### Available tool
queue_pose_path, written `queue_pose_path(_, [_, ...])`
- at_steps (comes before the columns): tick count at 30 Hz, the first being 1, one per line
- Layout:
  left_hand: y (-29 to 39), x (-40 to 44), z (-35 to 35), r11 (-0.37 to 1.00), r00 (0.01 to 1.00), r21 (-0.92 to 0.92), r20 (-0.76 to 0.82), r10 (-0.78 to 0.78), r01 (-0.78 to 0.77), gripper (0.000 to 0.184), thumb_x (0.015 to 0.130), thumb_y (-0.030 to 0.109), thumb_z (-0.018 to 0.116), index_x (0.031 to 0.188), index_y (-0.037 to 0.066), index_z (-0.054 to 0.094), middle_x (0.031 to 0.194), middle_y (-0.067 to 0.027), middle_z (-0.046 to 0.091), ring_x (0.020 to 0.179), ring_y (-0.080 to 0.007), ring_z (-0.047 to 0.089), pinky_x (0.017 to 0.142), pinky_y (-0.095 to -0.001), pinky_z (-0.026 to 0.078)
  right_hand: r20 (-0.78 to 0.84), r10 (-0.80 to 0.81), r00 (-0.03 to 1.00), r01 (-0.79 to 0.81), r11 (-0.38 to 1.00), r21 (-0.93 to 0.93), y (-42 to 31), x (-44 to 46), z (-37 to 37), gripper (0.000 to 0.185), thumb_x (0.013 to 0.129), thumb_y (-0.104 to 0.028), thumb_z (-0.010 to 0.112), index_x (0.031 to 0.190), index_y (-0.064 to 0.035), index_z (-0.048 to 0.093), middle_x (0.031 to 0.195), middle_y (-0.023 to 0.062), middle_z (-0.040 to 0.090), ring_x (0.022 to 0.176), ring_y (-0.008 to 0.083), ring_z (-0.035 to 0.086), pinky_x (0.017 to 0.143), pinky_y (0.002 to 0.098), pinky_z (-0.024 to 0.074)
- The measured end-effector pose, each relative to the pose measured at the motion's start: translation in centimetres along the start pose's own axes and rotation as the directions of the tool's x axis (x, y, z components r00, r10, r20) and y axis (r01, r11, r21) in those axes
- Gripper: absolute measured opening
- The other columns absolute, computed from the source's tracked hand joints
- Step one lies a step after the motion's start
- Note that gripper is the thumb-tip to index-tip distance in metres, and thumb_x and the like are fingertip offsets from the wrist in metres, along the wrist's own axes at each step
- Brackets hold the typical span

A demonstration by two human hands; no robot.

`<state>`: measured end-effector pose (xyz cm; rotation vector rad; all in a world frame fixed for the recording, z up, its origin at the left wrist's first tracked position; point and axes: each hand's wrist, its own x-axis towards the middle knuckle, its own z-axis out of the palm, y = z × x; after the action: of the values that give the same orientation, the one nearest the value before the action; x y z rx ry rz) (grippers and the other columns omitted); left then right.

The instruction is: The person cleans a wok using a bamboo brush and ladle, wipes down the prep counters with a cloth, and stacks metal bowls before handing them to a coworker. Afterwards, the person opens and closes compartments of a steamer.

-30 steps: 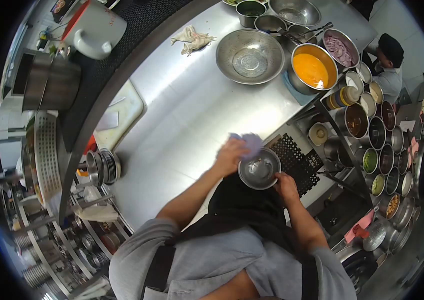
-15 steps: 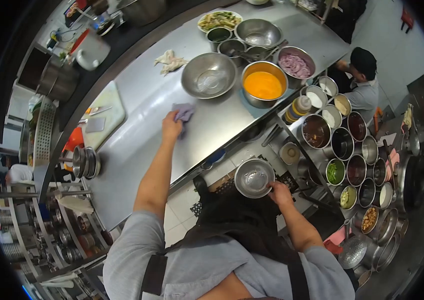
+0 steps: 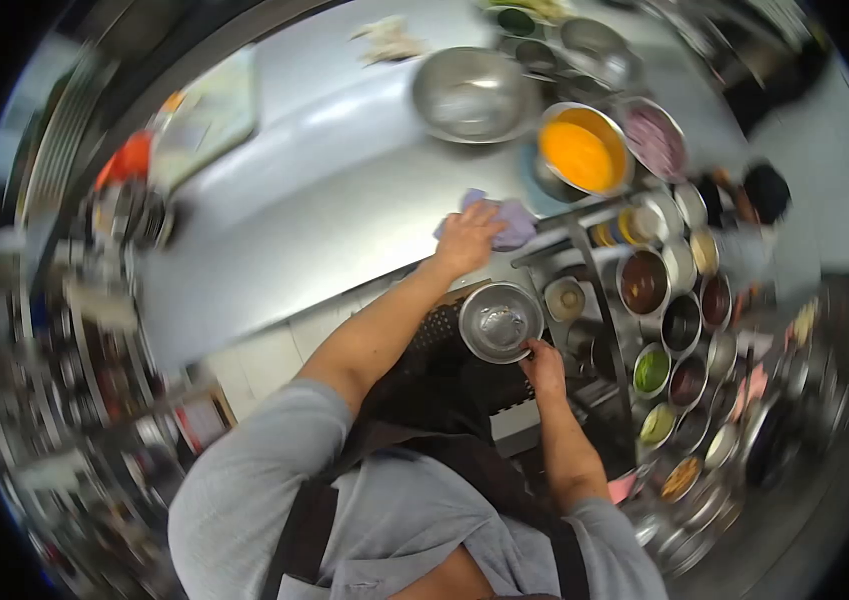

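Note:
My left hand point(image 3: 469, 240) presses on a purple cloth point(image 3: 513, 224) at the front edge of the steel counter point(image 3: 345, 190). The cloth is bunched under and around my fingers. In front of my body, my right hand point(image 3: 545, 365) grips the rim of a round metal bowl point(image 3: 501, 322), held below counter height. A few small bits or glints show inside this bowl; I cannot make out which. Beyond the cloth stand a large steel bowl point(image 3: 473, 98) and a pot of orange liquid point(image 3: 585, 155).
Several ingredient pots point(image 3: 685, 322) fill the rack at right, beside a squeeze bottle point(image 3: 613, 232). A bowl of pinkish strips point(image 3: 657, 142) stands at the back right. A cutting board point(image 3: 215, 115) lies at far left. A person in a black cap point(image 3: 767, 192) is beyond the rack.
My left hand has moved right and toward me with the cloth, to the counter's front edge. The bowl in my right hand stays in front of me. The view has turned and blurred.

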<state>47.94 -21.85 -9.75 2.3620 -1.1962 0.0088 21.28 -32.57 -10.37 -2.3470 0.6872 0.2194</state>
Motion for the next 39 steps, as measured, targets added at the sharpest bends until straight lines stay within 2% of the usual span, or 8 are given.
queue_pose_path(9, [-10.1, -22.2, -10.9, 0.939, 0.897, -0.024, -0.291, -0.334, 0.342, 0.041, 0.074, 0.004, 0.053, 0.112, 0.018, 0.056, 0.127, -0.0064, 0.047, 0.122, -0.0250, 0.039, 0.087, -0.0407, 0.037, 0.218, -0.132, 0.967, 0.156, 0.983, -0.098, -8.8, -1.5, 3.3, 0.026, 0.067, -0.008, 0.069, 0.092, -0.0067, 0.064, 0.080, 0.0189, 0.063, 0.079, 0.0337, 0.063, 0.069, 0.0396, 0.0476])
queue_pose_path(19, [-29.3, -54.1, -24.4, 0.491, 0.385, 0.125, -0.791, -0.475, 0.862, 0.036, 0.071, 0.001, 0.049, 0.104, 0.012, 0.057, 0.110, -0.0133, 0.056, 0.106, -0.0326, 0.051, 0.084, -0.0428, 0.043, 0.442, -0.231, 0.867, 0.317, 0.939, -0.130, -18.3, -0.5, 8.0, 0.030, 0.061, 0.003, 0.066, 0.090, -0.0065, 0.064, 0.087, 0.0163, 0.065, 0.085, 0.0301, 0.063, 0.073, 0.0351, 0.0476])
queue_pose_path(21, [-31.6, -59.3, -25.7, 0.307, 0.218, 0.085, -0.876, -0.430, 0.948, 0.032, 0.071, 0.003, 0.050, 0.102, 0.007, 0.057, 0.103, -0.0149, 0.058, 0.098, -0.0352, 0.053, 0.082, -0.0419, 0.044, 0.445, -0.282, 0.850, 0.398, 0.897, -0.191, -20.3, 0.0, 8.3, 0.030, 0.061, 0.003, 0.066, 0.089, -0.0056, 0.064, 0.087, 0.0162, 0.065, 0.085, 0.0299, 0.063, 0.075, 0.0351, 0.0472])
queue_pose_path(23, [-34.1, -65.1, -24.4, 0.071, -0.198, -0.269, -0.840, -0.506, 0.961, 0.027, 0.074, 0.006, 0.049, 0.101, 0.003, 0.055, 0.091, -0.0131, 0.061, 0.088, -0.0318, 0.057, 0.076, -0.0410, 0.046, 0.434, -0.258, 0.863, 0.351, 0.924, -0.150, -21.4, 0.4, 8.6, 0.030, 0.060, 0.004, 0.066, 0.089, -0.0050, 0.064, 0.088, 0.0162, 0.065, 0.086, 0.0296, 0.063, 0.076, 0.0350, 0.0468])
queue_pose_path(25, [-35.4, -69.3, -22.5, -0.060, -0.537, -0.740, -0.427, -0.728, 0.670, 0.028, 0.079, 0.009, 0.048, 0.106, 0.004, 0.053, 0.089, -0.0102, 0.060, 0.085, -0.0265, 0.058, 0.072, -0.0392, 0.047, 0.421, -0.331, 0.845, 0.420, 0.897, -0.138, -21.4, 1.1, 8.9, 0.028, 0.061, 0.003, 0.065, 0.088, -0.0050, 0.064, 0.088, 0.0166, 0.064, 0.085, 0.0304, 0.063, 0.075, 0.0351, 0.0469])
queue_pose_path(27, [-34.7, -70.6, -20.8, -0.211, -0.390, -0.976, 0.170, -0.905, 0.063, 0.029, 0.084, 0.012, 0.047, 0.112, 0.004, 0.051, 0.086, -0.0072, 0.060, 0.081, -0.0211, 0.058, 0.068, -0.0374, 0.048, 0.393, -0.277, 0.877, 0.359, 0.921, -0.151, -20.5, 1.1, 8.6, 0.027, 0.061, 0.003, 0.065, 0.087, -0.0057, 0.064, 0.086, 0.0165, 0.064, 0.082, 0.0310, 0.062, 0.074, 0.0351, 0.0469])
queue_pose_path(33, [-26.2, -51.4, -15.7, -0.142, 0.090, -0.918, 0.117, -0.989, -0.370, 0.041, 0.080, 0.006, 0.052, 0.120, 0.006, 0.044, 0.111, -0.0103, 0.054, 0.102, -0.0259, 0.054, 0.085, -0.0397, 0.047, 0.349, -0.335, 0.875, 0.412, 0.894, -0.177, -16.1, 0.2, 5.7, 0.028, 0.063, -0.003, 0.065, 0.089, -0.0095, 0.064, 0.084, 0.0152, 0.063, 0.079, 0.0338, 0.061, 0.070, 0.0405, 0.0474])
queue_pose_path(39, [-14.9, -35.7, -7.6, -0.357, 0.342, -0.867, 0.237, -0.909, -0.348, 0.049, 0.079, 0.000, 0.051, 0.125, 0.008, 0.040, 0.119, -0.0120, 0.051, 0.107, -0.0303, 0.053, 0.094, -0.0458, 0.044, 0.267, -0.195, 0.944, 0.238, 0.962, -0.137, -7.5, -0.4, 0.6, 0.025, 0.064, -0.004, 0.066, 0.089, -0.0096, 0.063, 0.086, 0.0139, 0.063, 0.080, 0.0333, 0.061, 0.072, 0.0395, 0.0485])
